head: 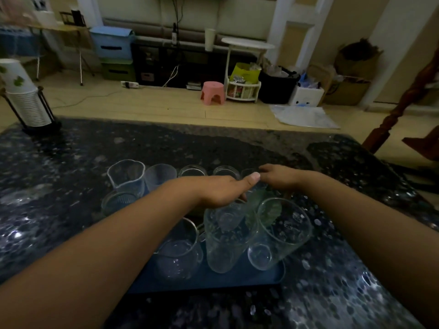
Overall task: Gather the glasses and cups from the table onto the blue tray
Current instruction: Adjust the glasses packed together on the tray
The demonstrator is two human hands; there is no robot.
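A blue tray [240, 279] lies on the dark speckled table [59, 162] near me. On it stand a round clear glass [178, 252], a tall clear glass [223, 241] and a wide leaf-printed glass [282, 231], close together. My left hand [223, 189] reaches across, palm down, with its fingers curled over the tall glass's rim. My right hand [279, 178] hovers palm down just behind the leaf-printed glass, and its fingertips are hidden. Behind my hands are a spouted glass [126, 174], a ribbed glass [118, 203], a plain cup [160, 176] and small glasses [192, 170]. Whether these stand on the tray is unclear.
A stack of paper cups in a black wire holder [28, 103] stands at the table's far left corner. A wooden chair post [401, 103] rises past the right edge. The floor beyond the far edge holds a pink stool [212, 92].
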